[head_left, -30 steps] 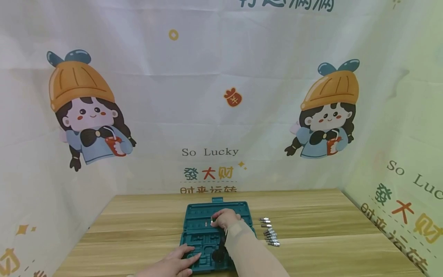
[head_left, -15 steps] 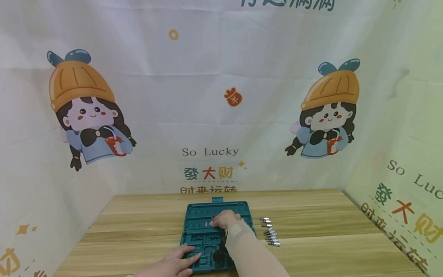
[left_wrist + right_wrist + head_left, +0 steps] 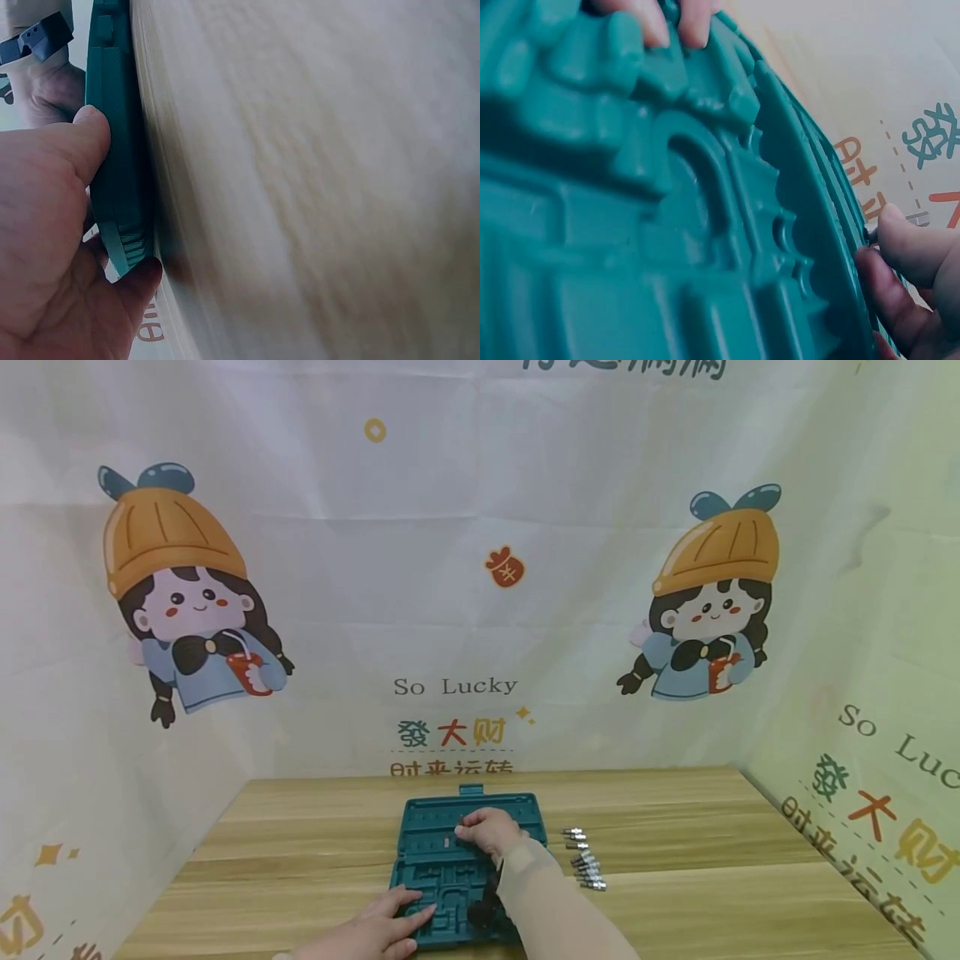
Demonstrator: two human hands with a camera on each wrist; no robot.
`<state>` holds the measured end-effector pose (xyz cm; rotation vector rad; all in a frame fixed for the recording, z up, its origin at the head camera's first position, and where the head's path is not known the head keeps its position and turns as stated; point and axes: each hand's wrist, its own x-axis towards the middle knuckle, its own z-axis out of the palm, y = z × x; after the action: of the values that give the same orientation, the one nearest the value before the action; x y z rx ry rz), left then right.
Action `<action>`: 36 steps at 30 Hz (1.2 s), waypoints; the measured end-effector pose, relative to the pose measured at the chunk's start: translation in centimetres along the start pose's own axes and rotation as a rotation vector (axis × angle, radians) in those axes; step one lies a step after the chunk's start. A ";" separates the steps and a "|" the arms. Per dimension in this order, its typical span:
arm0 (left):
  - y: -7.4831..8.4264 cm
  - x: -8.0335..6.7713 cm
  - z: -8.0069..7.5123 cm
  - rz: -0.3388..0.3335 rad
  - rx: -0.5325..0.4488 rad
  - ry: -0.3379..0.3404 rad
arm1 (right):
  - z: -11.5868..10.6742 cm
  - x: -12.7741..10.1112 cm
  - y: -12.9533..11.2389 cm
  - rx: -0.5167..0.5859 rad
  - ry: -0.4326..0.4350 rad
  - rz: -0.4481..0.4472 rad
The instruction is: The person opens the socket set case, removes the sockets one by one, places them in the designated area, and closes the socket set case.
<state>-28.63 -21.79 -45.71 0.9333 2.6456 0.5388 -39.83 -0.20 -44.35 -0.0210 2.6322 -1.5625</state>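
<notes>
A teal plastic tool case (image 3: 448, 937) lies unfolded on the table, its moulded slots facing up. Over its near left edge my left hand (image 3: 381, 928) rests with fingers spread; the left wrist view has these fingers (image 3: 91, 139) against the case's side wall. At the far half, the lid (image 3: 423, 817), my right hand (image 3: 491, 832) pinches a small dark piece (image 3: 871, 237) between thumb and forefinger, most of it hidden by the fingers. Left of those fingertips, a small metal bit (image 3: 447, 842) sits in a lid slot.
Several silver bit sockets (image 3: 587, 864) lie in a loose column on the wooden table (image 3: 690, 843), right of the case. A black wrist camera (image 3: 483, 910) on my right arm hangs over the case's near half. A printed cloth (image 3: 337, 610) stands behind.
My right hand has risen slightly off the lid, and a small dark end now shows above its fingertips. The left hand keeps its place on the case.
</notes>
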 end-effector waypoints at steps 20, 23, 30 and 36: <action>0.0 0.0 0.1 -0.025 0.007 -0.002 | -1.0 -0.7 1.0 0.142 -0.195 -0.113; -0.1 0.0 0.1 -0.016 0.027 0.003 | -1.4 -0.7 1.1 0.153 -0.206 -0.124; 0.1 0.0 0.1 -0.019 0.041 -0.003 | -3.2 -1.2 1.5 0.123 -0.219 -0.165; 0.2 -0.2 0.0 -0.049 0.020 -0.001 | -6.0 -2.3 1.6 0.092 -0.237 -0.191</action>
<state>-28.32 -21.76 -45.60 0.8715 2.6704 0.5010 -37.99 5.92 -42.78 -0.4362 2.4332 -1.6211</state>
